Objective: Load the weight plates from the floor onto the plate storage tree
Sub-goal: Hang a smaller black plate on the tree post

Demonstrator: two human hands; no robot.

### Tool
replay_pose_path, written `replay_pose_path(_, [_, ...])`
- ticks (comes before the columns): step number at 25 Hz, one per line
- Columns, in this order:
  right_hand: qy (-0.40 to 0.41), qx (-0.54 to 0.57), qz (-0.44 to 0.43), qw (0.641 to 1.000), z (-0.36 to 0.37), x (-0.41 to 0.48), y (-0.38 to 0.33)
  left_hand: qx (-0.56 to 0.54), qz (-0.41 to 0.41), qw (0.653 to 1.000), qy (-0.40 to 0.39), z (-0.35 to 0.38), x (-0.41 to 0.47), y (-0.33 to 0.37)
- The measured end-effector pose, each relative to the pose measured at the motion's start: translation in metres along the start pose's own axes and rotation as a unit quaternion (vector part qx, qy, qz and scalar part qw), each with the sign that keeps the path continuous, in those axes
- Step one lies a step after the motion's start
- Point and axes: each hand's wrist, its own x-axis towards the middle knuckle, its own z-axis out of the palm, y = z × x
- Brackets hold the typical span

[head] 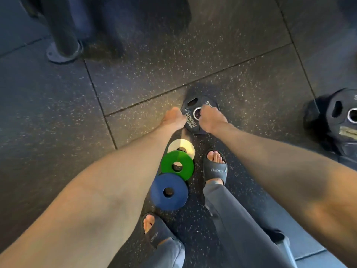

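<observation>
Under right hand [211, 118], touching left hand [173, 118]: black plate [190, 121].

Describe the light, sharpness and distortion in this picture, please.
Head view: warm light falls on the left hand, the right hand and the floor beside the black plate; head view: the post at top left is dim and soft; head view: the wide lens enlarges both forearms near the bottom corners.

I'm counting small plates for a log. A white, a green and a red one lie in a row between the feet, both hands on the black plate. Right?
Not quite. The head view shows the third one is blue, not red: white plate, green plate, blue plate in a row between the feet, left hand and right hand on the black plate.
</observation>
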Motion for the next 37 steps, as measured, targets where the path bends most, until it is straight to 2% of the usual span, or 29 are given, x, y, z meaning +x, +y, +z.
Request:
replay_pose_path(5, [0.049, 0.132, 0.147, 0.979, 0.068, 0.071, 0.059, -0.041, -0.054, 0.997, 0.040, 0.066, 0.076, -0.016])
replay_pose_path(8, [0.065, 0.184, 0.190, 0.962, 0.098, 0.094, 0.083, -0.050, -0.073, 0.994, 0.069, 0.081, 0.100, -0.017])
replay_pose_path(15, [0.111, 0.211, 0.194, 0.951, 0.135, 0.123, 0.097, -0.037, -0.091, 0.982, 0.160, 0.102, 0.147, 0.006])
replay_pose_path(20, [0.142, 0.187, 0.176, 0.956, 0.143, 0.129, 0.098, -0.071, -0.128, 0.970, 0.194, 0.116, 0.158, 0.015])
replay_pose_path(23, [0.146, 0.174, 0.172, 0.958, 0.140, 0.124, 0.096, -0.097, -0.154, 0.966, 0.185, 0.110, 0.162, 0.017])
replay_pose_path(27, [0.160, 0.129, 0.142, 0.968, 0.130, 0.104, 0.100, -0.127, -0.215, 0.959, 0.136, 0.122, 0.142, 0.003])
replay_pose_path(31, [0.171, 0.096, 0.129, 0.972, 0.118, 0.062, 0.111, -0.267, -0.197, 0.939, 0.089, 0.127, 0.089, 0.007])
replay_pose_path(34, [0.174, 0.093, 0.147, 0.969, 0.085, 0.005, 0.113, -0.313, -0.198, 0.923, 0.104, 0.100, 0.022, 0.035])
replay_pose_path(37, [0.178, 0.097, 0.171, 0.964, 0.027, -0.070, 0.112, -0.266, -0.163, 0.948, 0.055, 0.067, -0.063, 0.074])
